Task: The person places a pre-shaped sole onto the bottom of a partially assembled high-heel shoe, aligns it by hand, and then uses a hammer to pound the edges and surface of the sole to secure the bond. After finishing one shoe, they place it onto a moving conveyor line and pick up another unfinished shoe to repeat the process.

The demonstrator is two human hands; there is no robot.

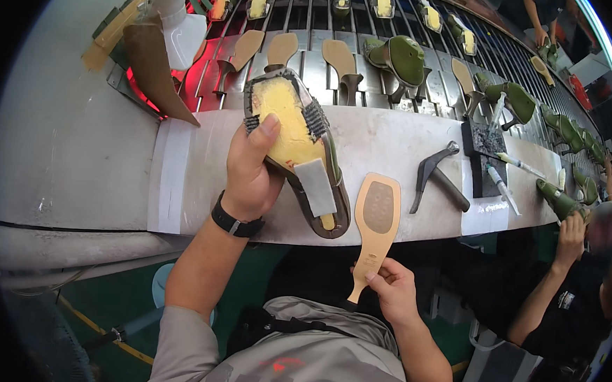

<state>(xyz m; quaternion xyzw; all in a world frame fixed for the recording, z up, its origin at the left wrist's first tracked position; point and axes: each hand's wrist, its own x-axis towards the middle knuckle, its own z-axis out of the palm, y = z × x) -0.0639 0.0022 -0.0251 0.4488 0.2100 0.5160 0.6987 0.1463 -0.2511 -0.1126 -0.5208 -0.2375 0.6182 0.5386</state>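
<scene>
My left hand (252, 156) grips an unfinished shoe (285, 123), its bottom turned up. The forepart is yellow with dark, ragged edges, and a white pad (313, 184) lies along the narrow part. My thumb presses on the yellow area; the other fingers are behind the shoe. At the front edge of the table, my right hand (392, 289) pinches the narrow end of a flat tan shoe sole (365, 254). The wide end of this sole bears a brown textured oval and points away from me. Shoe and sole are apart.
On the pale table (215, 178) lies a dark two-armed tool (441, 173) like pincers. Beside it, a black block (483, 142) holds syringe-like tubes. Beyond, metal rollers (295, 22) carry tan heeled soles (282, 51) and green shoes (401, 60). At right, a co-worker's hand (571, 239) touches a green shoe.
</scene>
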